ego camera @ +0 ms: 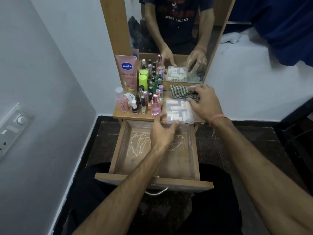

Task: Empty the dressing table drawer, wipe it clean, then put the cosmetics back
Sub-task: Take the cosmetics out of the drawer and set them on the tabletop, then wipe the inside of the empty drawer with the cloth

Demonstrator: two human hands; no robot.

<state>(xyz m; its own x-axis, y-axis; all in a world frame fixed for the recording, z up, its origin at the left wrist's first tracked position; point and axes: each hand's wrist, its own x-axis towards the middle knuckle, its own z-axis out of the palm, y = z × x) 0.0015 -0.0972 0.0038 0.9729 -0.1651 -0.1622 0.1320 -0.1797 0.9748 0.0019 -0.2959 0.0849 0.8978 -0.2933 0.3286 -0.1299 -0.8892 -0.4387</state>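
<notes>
- Both hands held the clear box [179, 110] at frame centre on the bench [124, 114]: left hand [162, 133] fingers curled under its near edge, right hand [205, 100] fingers gripping its far side.
- Best set fully onto the bench, beside the bottles [150, 92], before wiping the smeared, empty drawer [152, 180].

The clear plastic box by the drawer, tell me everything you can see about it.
The clear plastic box is flat, square and see-through, packed with small whitish tubes lying on their sides. It sits at the front edge of the wooden tabletop, slightly overhanging the open drawer. The left hand grips its near edge; the right hand holds its far right side. The mirror reflects it.
</notes>
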